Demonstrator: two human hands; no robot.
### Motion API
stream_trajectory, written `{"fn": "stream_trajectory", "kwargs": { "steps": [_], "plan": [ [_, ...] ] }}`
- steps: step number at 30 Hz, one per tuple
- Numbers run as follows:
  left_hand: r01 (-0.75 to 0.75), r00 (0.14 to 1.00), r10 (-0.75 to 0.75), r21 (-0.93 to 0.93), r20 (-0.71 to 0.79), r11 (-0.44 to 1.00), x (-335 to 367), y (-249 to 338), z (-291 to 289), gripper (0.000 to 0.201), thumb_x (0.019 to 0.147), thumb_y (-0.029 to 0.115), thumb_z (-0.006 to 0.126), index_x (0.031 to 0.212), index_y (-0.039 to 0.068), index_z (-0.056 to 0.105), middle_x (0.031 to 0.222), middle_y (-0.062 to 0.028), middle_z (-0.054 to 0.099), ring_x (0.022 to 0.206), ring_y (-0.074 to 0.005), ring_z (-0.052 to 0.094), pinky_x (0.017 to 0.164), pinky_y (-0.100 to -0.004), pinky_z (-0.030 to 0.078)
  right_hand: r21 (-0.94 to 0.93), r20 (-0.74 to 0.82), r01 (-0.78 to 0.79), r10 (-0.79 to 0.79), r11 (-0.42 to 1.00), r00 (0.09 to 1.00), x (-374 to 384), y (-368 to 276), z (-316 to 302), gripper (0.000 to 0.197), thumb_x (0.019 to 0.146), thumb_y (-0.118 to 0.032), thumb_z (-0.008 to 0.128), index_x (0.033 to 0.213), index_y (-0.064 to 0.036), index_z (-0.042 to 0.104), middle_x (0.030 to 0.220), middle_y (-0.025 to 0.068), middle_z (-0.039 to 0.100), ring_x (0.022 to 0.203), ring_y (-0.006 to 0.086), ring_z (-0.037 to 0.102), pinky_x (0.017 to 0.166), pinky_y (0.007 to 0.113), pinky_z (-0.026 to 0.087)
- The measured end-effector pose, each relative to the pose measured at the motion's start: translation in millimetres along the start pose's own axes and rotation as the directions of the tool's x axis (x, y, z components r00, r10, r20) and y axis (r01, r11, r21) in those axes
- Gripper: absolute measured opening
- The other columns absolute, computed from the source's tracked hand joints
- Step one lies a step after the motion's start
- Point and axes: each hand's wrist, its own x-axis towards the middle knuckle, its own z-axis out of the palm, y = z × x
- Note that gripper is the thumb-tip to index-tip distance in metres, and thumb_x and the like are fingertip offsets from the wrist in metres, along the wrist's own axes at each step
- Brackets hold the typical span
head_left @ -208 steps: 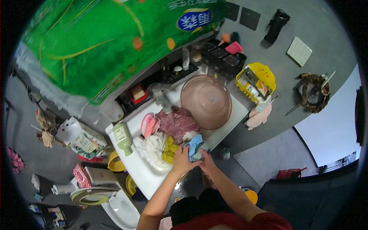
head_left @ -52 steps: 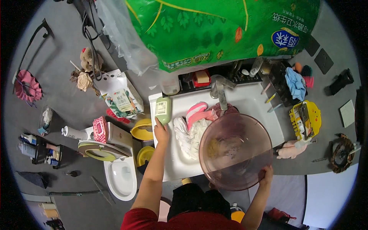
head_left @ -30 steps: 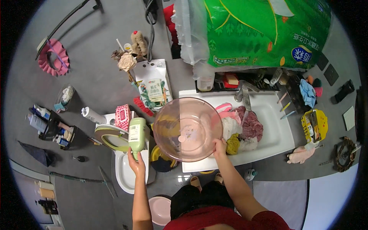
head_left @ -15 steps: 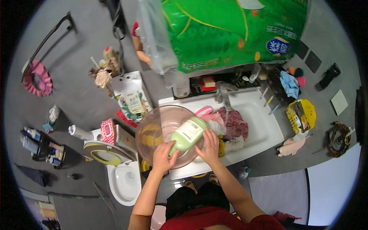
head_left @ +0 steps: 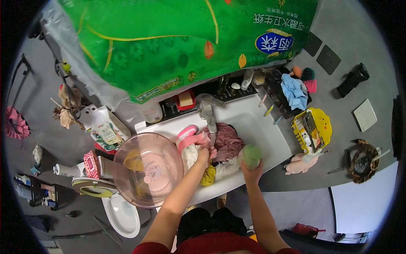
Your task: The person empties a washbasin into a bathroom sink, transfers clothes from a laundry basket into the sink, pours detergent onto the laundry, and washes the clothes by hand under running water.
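My right hand point(head_left: 252, 173) is wrapped round a pale green bottle point(head_left: 253, 155) above the front right of the white sink point(head_left: 270, 146). Among the wet laundry, below the faucet point(head_left: 209, 116), my left hand point(head_left: 204, 155) curls its fingers at a pink cloth point(head_left: 203, 138); they are partly hidden. Close by lie a white cloth point(head_left: 190, 156), a mauve knitted cloth point(head_left: 227, 142) and a yellow cloth point(head_left: 208, 176). A see-through pink basin point(head_left: 164, 171) rests over the sink's left end.
A big green plastic-wrapped pack point(head_left: 169, 46) overhangs the back. A red soap box point(head_left: 185, 100) sits on the black ledge. To the right are a yellow basket point(head_left: 324, 129) and a blue cloth point(head_left: 294, 91); at left stands a toilet point(head_left: 122, 216).
The bottle has moved right, from over the basin to above the sink, now in my right hand alone. My left hand has left it and reached into the laundry. The view has shifted right.
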Motion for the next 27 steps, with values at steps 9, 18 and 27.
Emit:
{"fn": "stream_trajectory", "kwargs": {
  "steps": [9, 18, 27],
  "plan": [
    [0.029, 0.543, 0.838, 0.998, -0.058, 0.050, 84, -112, 34, 0.068, 0.067, 0.034, 0.065, 0.120, -0.001, 0.038, 0.097, -0.0230, 0.056, 0.102, -0.0338, 0.050, 0.086, -0.0393, 0.041, 0.144, 0.230, -0.035, 0.001, 0.989, 0.973, 56, 44, -5, 0.054, 0.061, -0.022, 0.073, 0.104, 0.0008, 0.051, 0.096, 0.0174, 0.055, 0.091, 0.0343, 0.054, 0.077, 0.041, 0.043],
    [0.260, 0.888, 0.360, 0.959, -0.284, 0.116, 103, -125, 90, 0.022, 0.068, 0.022, 0.059, 0.078, 0.003, 0.064, 0.085, -0.0187, 0.062, 0.079, -0.0344, 0.060, 0.070, -0.0413, 0.048, 0.226, 0.351, -0.101, 0.016, 0.969, 0.936, 76, 77, -25, 0.050, 0.063, -0.019, 0.072, 0.105, -0.0007, 0.051, 0.101, 0.0159, 0.056, 0.092, 0.0294, 0.056, 0.079, 0.037, 0.044],
    [-0.275, 0.905, 0.371, 0.951, 0.207, 0.141, 60, -152, 111, 0.041, 0.073, 0.024, 0.055, 0.108, 0.003, 0.049, 0.105, -0.0217, 0.052, 0.088, -0.0387, 0.054, 0.071, -0.0421, 0.046, 0.252, 0.291, -0.055, -0.021, 0.966, 0.957, 100, 73, -19, 0.047, 0.064, -0.011, 0.070, 0.106, 0.0011, 0.051, 0.097, 0.0138, 0.058, 0.088, 0.0246, 0.057, 0.079, 0.034, 0.043]
  ]
}}
